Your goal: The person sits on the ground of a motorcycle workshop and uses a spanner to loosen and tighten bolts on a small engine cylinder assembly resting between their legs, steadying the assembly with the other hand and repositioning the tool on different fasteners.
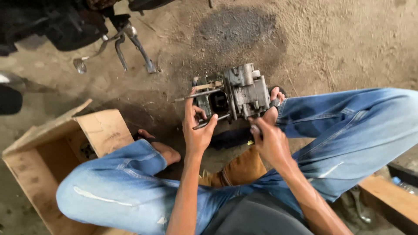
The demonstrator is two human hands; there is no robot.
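Grimy engine block (237,93) on dirt floor (339,39) between feet, studs bare, cover off: strip-down seemingly midway. Left hand (198,128) closed around stud rod (210,121). Right hand (270,139) clenched on dark tool handle (255,130) at block's lower edge. Cardboard box (104,130) open nearby.

The dirt floor (339,48) is sandy and tan, with a dark oil stain (237,28) near the top. On it rest a grey engine part (237,93), an open cardboard box (52,152) at the left, and a wooden plank (389,198) at the right — a motorbike stand (143,52) too.
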